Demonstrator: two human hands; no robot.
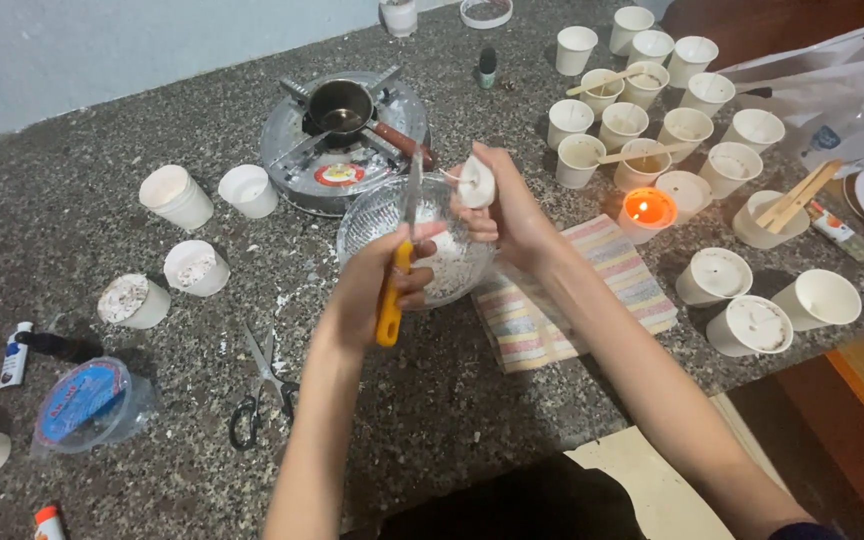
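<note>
Over a speckled stone countertop (552, 400), a person's left hand (372, 290) has its fingers wrapped tight around the yellow handle of a knife (399, 262), blade pointing up, while the right hand (507, 205) pinches a small white wax lump (476, 182) between closed fingertips. Both hands meet just above a clear glass bowl (372, 215) near the middle of the countertop, already partly filled with pale wax shavings. The bowl's right side touches a striped cloth (592, 300).

Behind the bowl, toward the far edge, a small metal pot (340, 105) sits on a round camping stove (297, 150). Toward the left edge stand four paper cups (177, 197), two with crumbled wax inside, and black-handled scissors (257, 390) lie near the front edge. Along the right side a cluster of many more white cups (687, 130) waits; several hold wooden sticks (797, 195), several near the right front corner look filled with set wax, and one lit candle (647, 212) glows orange just beside the cloth.

Judging by the scene, the shaving is well under way but unfinished: the lump in hand is not yet cut down, the pot looks to hold little, and many cups in the far rows appear empty.
</note>
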